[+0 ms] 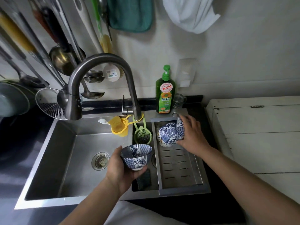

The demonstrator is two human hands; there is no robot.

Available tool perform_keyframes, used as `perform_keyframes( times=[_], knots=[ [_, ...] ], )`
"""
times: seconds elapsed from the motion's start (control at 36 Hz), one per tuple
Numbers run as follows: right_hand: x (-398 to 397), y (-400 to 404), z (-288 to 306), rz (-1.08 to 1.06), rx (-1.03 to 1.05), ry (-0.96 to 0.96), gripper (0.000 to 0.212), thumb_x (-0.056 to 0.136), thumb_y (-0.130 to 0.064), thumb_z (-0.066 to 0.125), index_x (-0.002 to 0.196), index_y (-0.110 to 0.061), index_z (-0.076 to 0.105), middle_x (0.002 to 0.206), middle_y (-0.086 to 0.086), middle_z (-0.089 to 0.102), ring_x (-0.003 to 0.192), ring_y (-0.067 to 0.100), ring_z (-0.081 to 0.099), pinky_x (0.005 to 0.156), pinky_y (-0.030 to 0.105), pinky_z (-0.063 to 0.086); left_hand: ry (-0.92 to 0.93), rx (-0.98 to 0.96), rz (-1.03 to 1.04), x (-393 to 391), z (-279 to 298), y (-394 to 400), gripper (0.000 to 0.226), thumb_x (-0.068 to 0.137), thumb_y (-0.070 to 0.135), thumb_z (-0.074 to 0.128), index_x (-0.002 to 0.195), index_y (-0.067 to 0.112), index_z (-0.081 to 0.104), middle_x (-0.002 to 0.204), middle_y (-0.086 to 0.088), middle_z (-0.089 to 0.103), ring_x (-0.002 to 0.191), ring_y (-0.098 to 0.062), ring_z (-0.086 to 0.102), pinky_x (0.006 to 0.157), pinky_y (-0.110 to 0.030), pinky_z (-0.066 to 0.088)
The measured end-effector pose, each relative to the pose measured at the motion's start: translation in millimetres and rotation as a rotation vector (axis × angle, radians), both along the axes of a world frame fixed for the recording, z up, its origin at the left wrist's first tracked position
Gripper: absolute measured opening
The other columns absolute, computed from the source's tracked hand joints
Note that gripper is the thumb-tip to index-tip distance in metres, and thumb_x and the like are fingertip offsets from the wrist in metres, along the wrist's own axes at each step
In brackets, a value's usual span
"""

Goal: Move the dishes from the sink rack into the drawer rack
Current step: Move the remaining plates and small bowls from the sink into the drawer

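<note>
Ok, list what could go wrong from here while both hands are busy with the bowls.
1. The left hand holds one bowl from below over the sink; a slip could drop it onto the steel.
2. The right hand reaches the bowls leaning together in the sink rack; pulling one may topple the others.
3. The faucet arches close by, so a lifted bowl might knock it.

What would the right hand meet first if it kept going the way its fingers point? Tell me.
The right hand already rests on the stacked bowls in the sink rack. Further along, likely the small glass beside the soap bottle, though depth is unclear.
</note>
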State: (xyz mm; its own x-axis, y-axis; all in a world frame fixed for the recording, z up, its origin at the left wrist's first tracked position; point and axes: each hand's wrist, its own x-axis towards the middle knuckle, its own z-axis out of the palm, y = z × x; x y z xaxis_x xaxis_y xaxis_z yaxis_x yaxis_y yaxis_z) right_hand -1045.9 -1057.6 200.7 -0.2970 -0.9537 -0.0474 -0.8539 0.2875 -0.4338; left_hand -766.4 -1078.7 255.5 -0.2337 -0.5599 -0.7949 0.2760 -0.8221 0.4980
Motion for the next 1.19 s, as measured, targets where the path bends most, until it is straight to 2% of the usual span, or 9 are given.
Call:
perform_keyframes(
  times=[0.19, 0.36, 0.44, 0.53, 0.61, 0.72, 0.86, 1.06, 1.19],
  knots=[
    [50, 36, 12, -0.117, -0.147, -0.208, 0.125, 0.061, -0.037, 0.096, 0.156, -0.029, 0.016, 0.154, 0.002, 0.024, 0.143, 0.024, 0.03, 0.118, 0.048, 0.036, 0.013, -0.059, 0.0, 21, 6, 14, 0.052, 0.105, 0.051, 0.035, 0.122, 0.01, 0.063, 0.11, -0.023, 0.075, 0.119, -0.042, 0.063, 0.108, -0.059, 0.045],
    [90, 35, 23, -0.126, -0.203, -0.51, 0.118, 0.064, -0.032, 0.095, 0.155, -0.026, 0.021, 0.148, -0.003, 0.033, 0.134, 0.01, 0.038, 0.111, 0.032, 0.036, -0.013, -0.127, 0.064, 44, 12, 27, 0.041, 0.101, 0.037, 0.04, 0.115, 0.011, 0.069, 0.108, -0.018, 0.076, 0.111, -0.041, 0.066, 0.103, -0.056, 0.048],
    [119, 31, 12, -0.058, -0.156, -0.631, 0.115, 0.064, -0.03, 0.095, 0.153, -0.026, 0.023, 0.145, -0.004, 0.038, 0.131, 0.01, 0.042, 0.111, 0.03, 0.036, -0.03, -0.103, 0.187, 67, 8, 43, 0.037, 0.096, 0.028, 0.04, 0.11, 0.011, 0.07, 0.103, -0.019, 0.077, 0.097, -0.039, 0.069, 0.104, -0.056, 0.044],
    [149, 31, 2, -0.002, -0.106, -0.744, 0.113, 0.067, -0.028, 0.094, 0.153, -0.027, 0.022, 0.142, -0.008, 0.04, 0.129, 0.008, 0.043, 0.111, 0.028, 0.035, -0.039, -0.048, 0.314, 94, 0, 63, 0.045, 0.086, 0.019, 0.041, 0.121, 0.005, 0.066, 0.114, -0.024, 0.073, 0.096, -0.039, 0.07, 0.089, -0.051, 0.054],
    [185, 34, -4, 0.064, -0.027, -0.838, 0.106, 0.072, -0.019, 0.092, 0.153, -0.023, 0.024, 0.135, -0.011, 0.045, 0.125, 0.006, 0.046, 0.103, 0.015, 0.038, -0.04, -0.024, 0.433, 129, -6, 93, 0.054, 0.074, 0.015, 0.042, 0.121, 0.004, 0.066, 0.113, -0.024, 0.073, 0.098, -0.04, 0.068, 0.09, -0.052, 0.053],
    [238, 51, -3, 0.178, 0.045, -0.864, 0.105, 0.07, -0.014, 0.092, 0.151, -0.022, 0.027, 0.138, -0.006, 0.045, 0.127, 0.008, 0.047, 0.102, 0.018, 0.037, -0.046, -0.017, 0.628, 181, -14, 145, 0.063, 0.075, 0.013, 0.041, 0.134, 0.003, 0.059, 0.123, -0.026, 0.07, 0.106, -0.043, 0.065, 0.106, -0.061, 0.045],
    [291, 81, 8, 0.362, 0.122, -0.842, 0.13, 0.057, -0.045, 0.092, 0.158, -0.031, 0.013, 0.158, -0.004, 0.03, 0.143, 0.011, 0.035, 0.12, 0.035, 0.032, -0.001, -0.039, 0.834, 224, -14, 197, 0.066, 0.075, 0.013, 0.042, 0.139, 0.003, 0.054, 0.126, -0.028, 0.067, 0.102, -0.046, 0.07, 0.096, -0.056, 0.052],
    [385, 179, 11, 0.652, 0.133, -0.751, 0.116, 0.065, -0.022, 0.096, 0.156, -0.02, 0.024, 0.145, -0.003, 0.037, 0.131, 0.009, 0.038, 0.11, 0.024, 0.029, 0.014, -0.152, 1.094, 275, -16, 350, 0.054, 0.081, 0.012, 0.042, 0.132, 0.004, 0.06, 0.121, -0.027, 0.07, 0.097, -0.043, 0.072, 0.099, -0.059, 0.048],
    [443, 291, 4, 0.737, 0.201, -0.798, 0.112, 0.066, -0.017, 0.095, 0.154, -0.017, 0.026, 0.141, -0.002, 0.046, 0.127, 0.011, 0.046, 0.105, 0.02, 0.033, -0.023, -0.143, 1.301, 306, -31, 505, 0.054, 0.08, 0.011, 0.045, 0.132, 0.008, 0.061, 0.125, -0.028, 0.068, 0.12, -0.049, 0.062, 0.099, -0.064, 0.049]
  ],
)
